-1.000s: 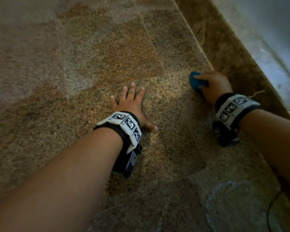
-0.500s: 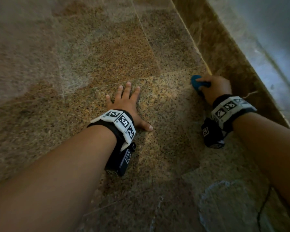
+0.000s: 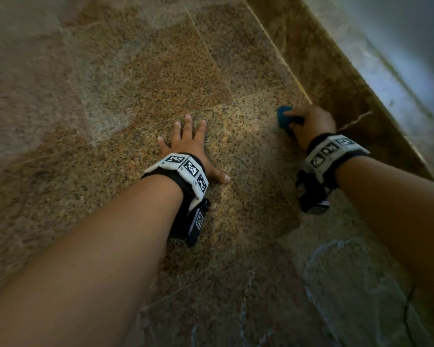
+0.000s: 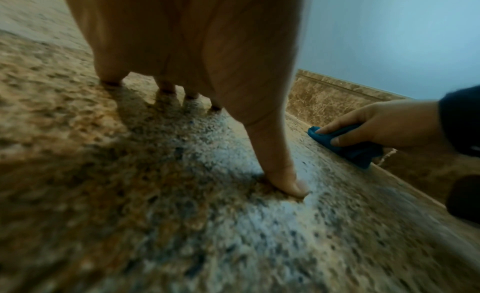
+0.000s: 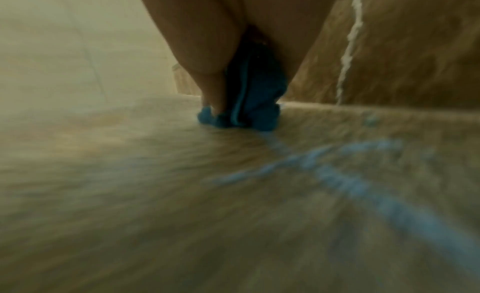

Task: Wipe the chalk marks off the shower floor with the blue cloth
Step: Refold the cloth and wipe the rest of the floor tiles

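My right hand (image 3: 308, 123) grips the bunched blue cloth (image 3: 285, 118) and presses it on the speckled granite floor (image 3: 161, 78), close to the brown skirting. In the left wrist view the fingers (image 4: 345, 126) curl over the cloth (image 4: 350, 151). The right wrist view shows the cloth (image 5: 257, 96) under the palm, with pale chalk lines (image 5: 337, 174) crossing just behind it. My left hand (image 3: 188, 146) lies flat on the floor with fingers spread, holding nothing. A faint chalk loop (image 3: 336, 271) shows on the dark tile near me.
A brown marble skirting (image 3: 336, 78) runs along the right side under a pale wall (image 3: 411, 46). A white streak (image 5: 350, 40) runs down the skirting beside my right hand. Tile joints cross the floor.
My right hand with the cloth has shifted a little toward me and back along the skirting. The left hand stays planted on the floor.
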Tool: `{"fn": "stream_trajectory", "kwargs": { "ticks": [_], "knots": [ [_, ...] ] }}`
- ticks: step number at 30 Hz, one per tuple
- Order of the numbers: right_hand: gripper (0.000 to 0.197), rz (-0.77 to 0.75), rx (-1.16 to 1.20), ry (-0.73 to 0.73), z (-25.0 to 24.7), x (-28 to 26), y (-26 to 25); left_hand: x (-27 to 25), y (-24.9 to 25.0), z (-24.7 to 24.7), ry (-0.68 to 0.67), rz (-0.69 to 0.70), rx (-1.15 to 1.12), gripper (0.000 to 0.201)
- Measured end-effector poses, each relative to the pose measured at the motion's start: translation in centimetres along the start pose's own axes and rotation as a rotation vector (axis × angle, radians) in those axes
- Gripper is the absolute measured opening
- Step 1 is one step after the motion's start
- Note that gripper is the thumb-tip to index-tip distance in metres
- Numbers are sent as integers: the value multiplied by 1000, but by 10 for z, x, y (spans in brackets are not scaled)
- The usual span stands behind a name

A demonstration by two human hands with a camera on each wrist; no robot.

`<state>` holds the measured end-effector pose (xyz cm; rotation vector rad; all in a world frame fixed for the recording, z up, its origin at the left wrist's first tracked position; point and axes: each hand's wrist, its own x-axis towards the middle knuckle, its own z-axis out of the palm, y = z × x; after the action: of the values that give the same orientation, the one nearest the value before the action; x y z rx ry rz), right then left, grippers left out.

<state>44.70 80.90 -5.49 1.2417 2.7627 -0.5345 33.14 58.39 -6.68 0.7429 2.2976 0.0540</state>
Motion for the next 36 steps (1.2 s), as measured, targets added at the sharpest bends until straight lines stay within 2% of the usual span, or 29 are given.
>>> {"fn": "stream_trajectory", "kwargs": {
  "ticks": [2, 8, 15, 17, 19, 21, 23, 25, 28, 32, 34, 36],
  "knots": [
    [38, 4, -58, -43, 6, -11, -14, -1, 2, -3, -3, -1, 9, 142],
    [37, -142, -116, -107, 21, -64, -32, -5, 7, -7, -23, -3, 16, 141],
    [37, -270, -92, -127, 29, -59, -15, 0, 7, -3, -23, -26, 19, 141],
    [36, -222, -18, -43, 24, -47, 2, 1, 5, 0, -20, -24, 15, 141],
    [37, -73, 32, 56, 16, -39, 20, 1, 6, -1, -17, -25, 19, 142],
    [38, 4, 29, 89, 14, -41, 30, -1, 7, -4, -21, -27, 19, 142],
    [40, -35, 24, 63, 17, -52, 31, -2, 7, -2, -19, -31, 26, 142],
    [40, -136, -8, -7, 20, -65, 30, -6, 10, 2, -6, -14, 40, 142],
    [37, -254, -51, -50, 15, -60, 39, -14, 26, 14, 41, 83, 59, 141],
    [38, -3, 79, 79, 10, -32, 53, -19, 43, 25, -31, 128, 123, 140],
    [38, -24, 69, 70, 17, -37, 44, -18, 45, 30, -75, 99, 133, 142],
    [37, -174, 18, 26, 25, -51, 31, -17, 45, 31, -77, 87, 142, 142]
  ]
}}
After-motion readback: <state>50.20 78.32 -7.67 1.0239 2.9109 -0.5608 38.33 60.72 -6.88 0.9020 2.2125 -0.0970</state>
